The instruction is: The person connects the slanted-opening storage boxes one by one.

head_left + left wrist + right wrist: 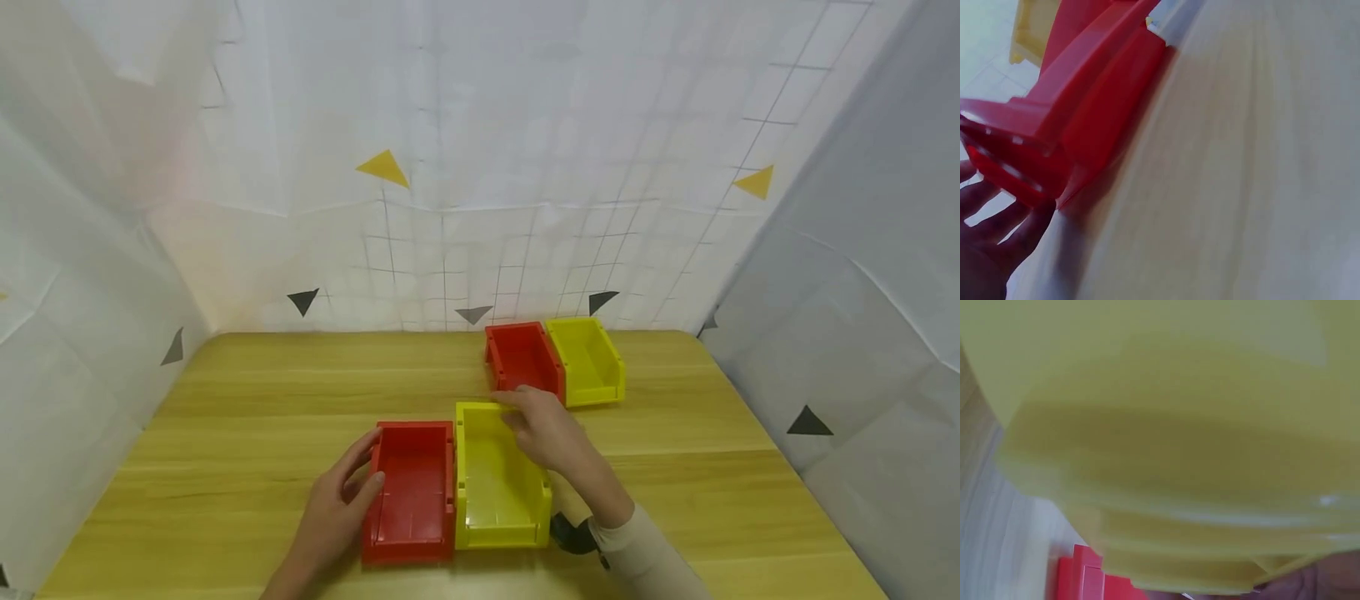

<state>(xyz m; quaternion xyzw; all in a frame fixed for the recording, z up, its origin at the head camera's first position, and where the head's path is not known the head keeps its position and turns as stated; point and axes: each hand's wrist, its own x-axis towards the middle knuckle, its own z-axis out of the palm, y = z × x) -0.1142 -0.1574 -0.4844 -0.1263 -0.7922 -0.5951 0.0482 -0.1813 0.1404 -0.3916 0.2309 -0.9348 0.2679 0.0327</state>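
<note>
Two near bins touch: left hand [333,508] grips the red bin [411,492] at its left wall; right hand [543,429] seemingly curls over the yellow bin [495,487] at its far-right rim

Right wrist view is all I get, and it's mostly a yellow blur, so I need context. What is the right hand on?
Observer: The right hand grips the far right rim of the near yellow bin.
Operator: Is that red bit beside it another bin?
Observer: Yes, a near red bin stands against the yellow one's left side.
Operator: Where's the other hand?
Observer: The left hand holds that red bin's left wall, thumb over the rim.
Operator: Anything else on the table?
Observer: A far red bin and a far yellow bin stand side by side on the table.
</note>
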